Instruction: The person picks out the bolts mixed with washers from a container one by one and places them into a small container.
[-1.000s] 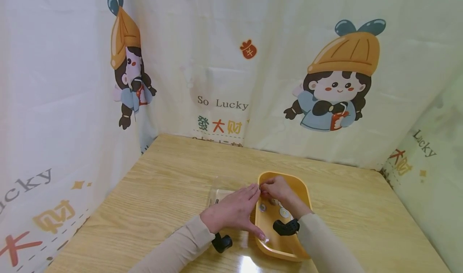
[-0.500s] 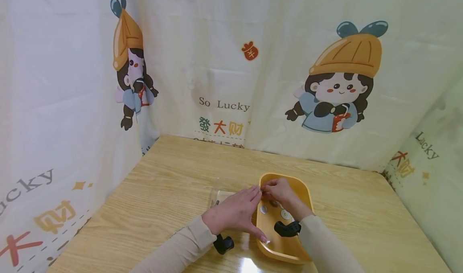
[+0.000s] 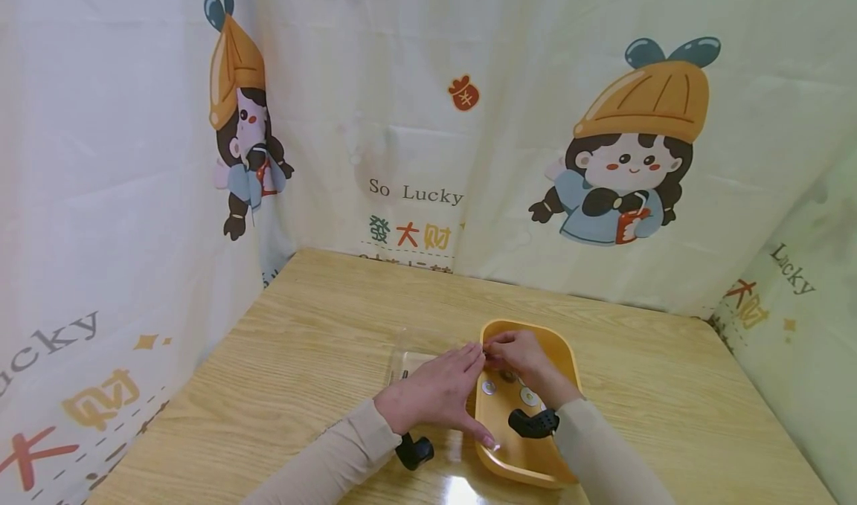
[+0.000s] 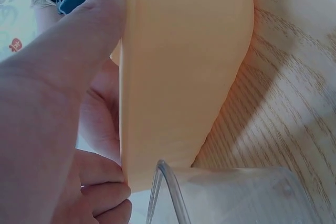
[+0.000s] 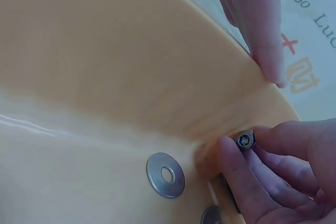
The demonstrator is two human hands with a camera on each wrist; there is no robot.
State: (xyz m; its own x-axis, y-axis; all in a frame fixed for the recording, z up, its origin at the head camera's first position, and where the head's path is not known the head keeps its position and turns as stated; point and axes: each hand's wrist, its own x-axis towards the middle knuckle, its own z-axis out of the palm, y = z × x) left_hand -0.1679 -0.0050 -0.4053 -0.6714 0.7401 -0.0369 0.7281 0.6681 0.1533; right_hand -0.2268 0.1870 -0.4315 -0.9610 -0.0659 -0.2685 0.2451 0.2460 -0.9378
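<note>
Nearest us, two pale sleeves, left (image 3: 335, 453) and right (image 3: 602, 445), come in from the lower edge of the head view, each wrist bearing a black device, left (image 3: 415, 453) and right (image 3: 533, 422). Our left hand (image 3: 431, 390) is spread along the left side of a yellow-orange tray (image 3: 557, 343), fingers straight with tips at the rim, thumb apart from them and reaching the near end of the same side. Our right hand (image 3: 525, 355) is inside the tray by the far left corner, thumb and fingers pinching a small bolt (image 5: 245, 140), its recessed round head facing the right wrist camera. Below the pinch a dark strip shows; we cannot tell whether it belongs to the bolt. The two hands sit near each other, tray wall between. On the tray floor we log several flat metal washers (image 3: 528, 396); one broad washer (image 5: 166, 175) lies just beside the right hand. Left of the tray stands a clear plastic box (image 4: 252, 198), partly hidden by our left hand. Pale wood worktop (image 3: 321, 319) runs beyond; behind it hangs a cream curtain (image 3: 402, 59) printed with orange-hatted figures (image 3: 632, 148) and the words "So Lucky".
</note>
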